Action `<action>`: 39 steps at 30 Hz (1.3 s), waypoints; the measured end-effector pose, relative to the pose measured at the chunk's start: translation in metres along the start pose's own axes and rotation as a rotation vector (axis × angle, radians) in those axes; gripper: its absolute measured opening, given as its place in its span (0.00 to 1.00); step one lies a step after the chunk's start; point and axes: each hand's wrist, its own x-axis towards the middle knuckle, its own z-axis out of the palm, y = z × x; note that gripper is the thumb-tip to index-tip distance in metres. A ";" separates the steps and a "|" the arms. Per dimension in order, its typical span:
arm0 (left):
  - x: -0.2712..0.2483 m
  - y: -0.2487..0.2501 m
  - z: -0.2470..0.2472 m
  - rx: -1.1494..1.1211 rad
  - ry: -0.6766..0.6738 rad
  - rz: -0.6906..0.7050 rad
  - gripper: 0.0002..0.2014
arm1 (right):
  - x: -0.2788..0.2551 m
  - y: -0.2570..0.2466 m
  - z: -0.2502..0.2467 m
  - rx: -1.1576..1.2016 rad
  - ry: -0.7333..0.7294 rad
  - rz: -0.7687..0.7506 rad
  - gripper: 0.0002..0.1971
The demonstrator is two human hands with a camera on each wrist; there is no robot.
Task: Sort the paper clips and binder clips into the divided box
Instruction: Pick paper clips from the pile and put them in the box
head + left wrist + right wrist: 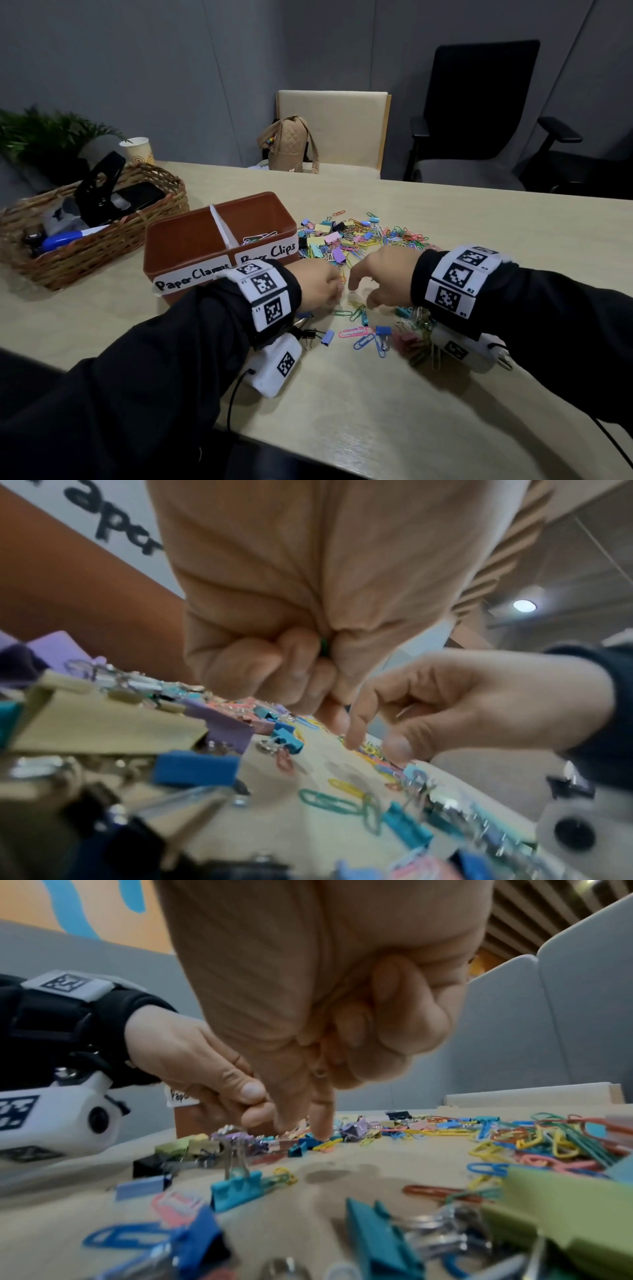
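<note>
The brown divided box (191,240) stands left of centre, labelled "Paper Clamps" on the left and "Paper Clips" on the right. Several paper clips (258,237) lie in its right compartment. A mixed pile of coloured paper clips and binder clips (359,236) lies beyond my hands, and more loose clips (363,334) are scattered under my wrists. My left hand (337,291) is curled into a fist in front of the box, with a green clip (322,647) showing between its fingers. My right hand (359,291) points index and thumb down onto clips on the table, its other fingers curled round a silvery wire (404,711).
A wicker basket (85,253) with a black clamp and a blue marker sits at the far left, with a paper cup (137,149) and a plant behind it. A tan bag (291,144) rests on a beige chair across the table. A black office chair (479,113) stands at the right.
</note>
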 end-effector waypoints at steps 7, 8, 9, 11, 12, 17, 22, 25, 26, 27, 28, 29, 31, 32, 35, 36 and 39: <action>0.005 0.003 0.005 0.241 0.024 0.063 0.09 | 0.011 -0.020 0.002 -0.107 -0.030 0.006 0.17; 0.006 0.003 0.006 0.252 0.033 0.064 0.08 | 0.013 -0.022 0.003 -0.097 -0.025 0.008 0.14; 0.007 0.003 0.006 0.259 0.042 0.061 0.08 | 0.013 -0.023 0.004 -0.081 -0.020 0.010 0.11; 0.008 0.003 0.008 0.266 0.059 0.057 0.08 | 0.014 -0.023 0.005 -0.045 -0.011 0.014 0.05; 0.009 0.004 0.008 0.266 0.058 0.053 0.08 | 0.013 -0.023 0.005 -0.023 -0.013 0.016 0.03; 0.012 0.004 0.009 0.215 -0.016 0.020 0.10 | 0.017 -0.025 0.008 0.017 -0.064 0.052 0.09; 0.017 0.001 0.014 0.176 -0.072 0.000 0.12 | 0.022 -0.027 0.009 -0.039 -0.184 0.071 0.09; 0.016 0.003 0.015 0.208 -0.090 0.002 0.14 | 0.020 -0.030 0.008 -0.098 -0.242 0.061 0.07; 0.015 0.004 0.015 0.224 -0.093 0.006 0.14 | 0.020 -0.031 0.008 -0.119 -0.246 0.057 0.07; 0.014 0.005 0.015 0.242 -0.091 0.008 0.14 | 0.020 -0.031 0.008 -0.135 -0.244 0.057 0.10; 0.013 0.007 0.015 0.258 -0.086 0.010 0.13 | 0.019 -0.032 0.009 -0.152 -0.240 0.056 0.15; 0.012 0.008 0.015 0.276 -0.080 0.012 0.11 | 0.019 -0.033 0.009 -0.166 -0.234 0.054 0.18; 0.009 0.009 0.015 0.310 -0.069 0.019 0.09 | 0.018 -0.034 0.010 -0.197 -0.220 0.049 0.17; 0.008 0.010 0.015 0.329 -0.067 0.020 0.10 | 0.018 -0.035 0.011 -0.211 -0.218 0.049 0.13; 0.008 0.007 0.014 0.363 -0.053 0.007 0.14 | 0.016 -0.038 0.013 -0.271 -0.237 0.024 0.08; 0.007 0.007 0.013 0.361 -0.046 0.006 0.14 | 0.014 -0.038 0.013 -0.293 -0.244 0.008 0.08; 0.005 0.005 0.010 0.333 -0.019 0.033 0.17 | 0.009 -0.041 0.010 -0.332 -0.225 -0.038 0.07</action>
